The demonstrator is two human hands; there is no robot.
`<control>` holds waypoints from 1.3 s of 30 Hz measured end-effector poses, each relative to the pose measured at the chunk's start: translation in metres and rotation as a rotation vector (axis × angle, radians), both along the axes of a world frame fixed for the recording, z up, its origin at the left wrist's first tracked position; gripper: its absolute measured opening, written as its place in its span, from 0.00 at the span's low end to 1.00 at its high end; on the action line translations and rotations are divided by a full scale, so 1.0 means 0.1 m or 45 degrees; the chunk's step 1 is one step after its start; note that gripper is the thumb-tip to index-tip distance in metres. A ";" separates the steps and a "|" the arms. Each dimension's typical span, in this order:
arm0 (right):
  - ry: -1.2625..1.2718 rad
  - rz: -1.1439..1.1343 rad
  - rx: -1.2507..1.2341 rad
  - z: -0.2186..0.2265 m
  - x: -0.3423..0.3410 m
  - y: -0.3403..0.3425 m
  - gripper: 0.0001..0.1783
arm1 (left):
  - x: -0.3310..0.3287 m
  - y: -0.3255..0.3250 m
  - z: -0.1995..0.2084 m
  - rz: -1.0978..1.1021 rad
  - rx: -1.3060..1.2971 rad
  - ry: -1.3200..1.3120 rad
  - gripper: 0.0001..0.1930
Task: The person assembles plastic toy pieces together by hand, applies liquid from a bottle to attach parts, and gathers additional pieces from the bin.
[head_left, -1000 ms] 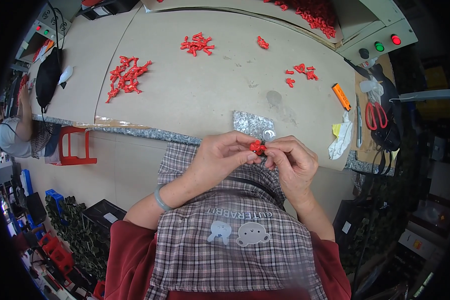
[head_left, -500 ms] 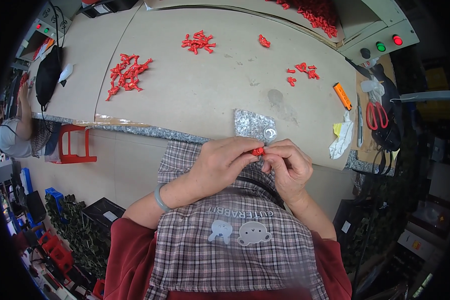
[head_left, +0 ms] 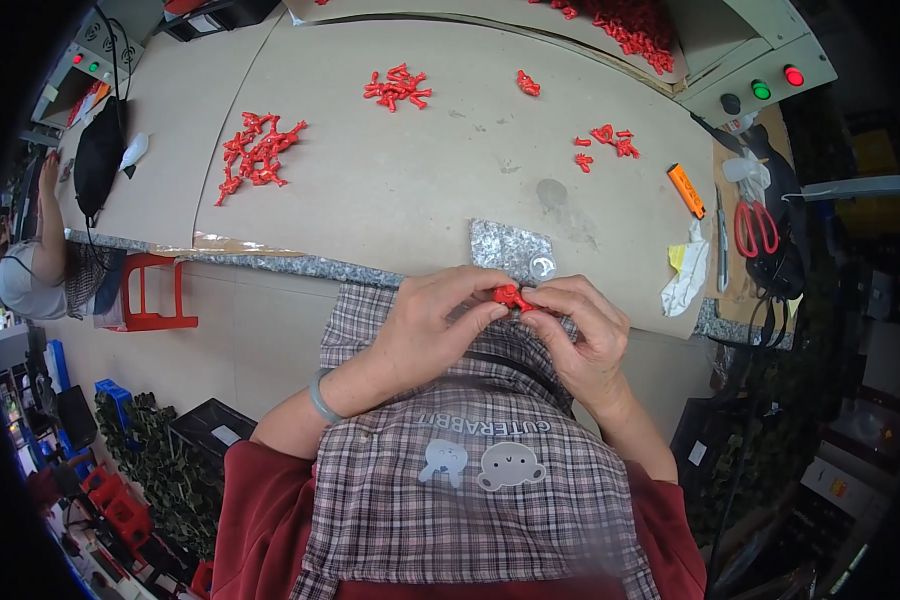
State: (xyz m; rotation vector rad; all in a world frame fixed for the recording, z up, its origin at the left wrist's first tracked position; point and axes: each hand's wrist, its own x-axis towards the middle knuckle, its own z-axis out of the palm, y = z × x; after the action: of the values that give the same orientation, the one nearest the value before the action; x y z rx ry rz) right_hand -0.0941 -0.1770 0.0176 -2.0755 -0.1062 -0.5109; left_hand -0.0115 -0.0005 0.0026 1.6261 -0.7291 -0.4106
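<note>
Between my two hands is a small glossy red plastic figure (head_left: 511, 296), held just off the table's front edge. My left hand (head_left: 432, 318) pinches one end of it between thumb and forefinger. The fingertips of my right hand (head_left: 583, 330) grip its thin other end. Part of the figure is hidden by the fingers. Just beyond the hands lies a speckled grey patch (head_left: 510, 250) with a small round white piece (head_left: 541, 267) at its corner.
Red figure piles lie at left (head_left: 260, 155) and far middle (head_left: 398, 88); loose red parts (head_left: 610, 140) sit at right. An orange cutter (head_left: 685, 191), white crumpled wrapper (head_left: 685, 275) and red-handled scissors (head_left: 756, 230) lie right. A switch box (head_left: 760, 90) stands far right. Another person (head_left: 35, 275) works at left.
The fingers have shifted slightly apart, and more of the red figure shows between them. Both hands still hold it in nearly the same place.
</note>
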 end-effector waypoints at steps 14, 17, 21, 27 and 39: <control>-0.096 -0.092 0.042 -0.12 -0.14 0.19 0.09 | -0.03 -0.01 0.02 -0.003 -0.070 -0.648 0.13; -0.085 -0.100 0.131 -0.15 -0.16 0.22 0.08 | -0.04 -0.01 0.00 0.013 -0.076 -0.711 0.13; -0.033 -0.098 0.276 -0.19 -0.18 0.21 0.07 | -0.05 -0.01 0.05 0.011 -0.025 -0.674 0.12; -0.067 0.094 0.122 -0.17 -0.17 0.06 0.06 | -0.07 0.04 0.04 -0.069 0.010 -0.650 0.11; -0.076 0.126 0.084 -0.22 -0.16 0.07 0.03 | -0.09 0.05 0.02 -0.042 0.033 -0.649 0.10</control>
State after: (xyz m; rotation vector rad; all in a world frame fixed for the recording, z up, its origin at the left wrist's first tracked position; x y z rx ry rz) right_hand -0.1099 -0.1703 -0.0039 -1.9802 -0.2229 -0.5093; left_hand -0.0209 0.0040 0.0043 1.7642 -1.1335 -0.0205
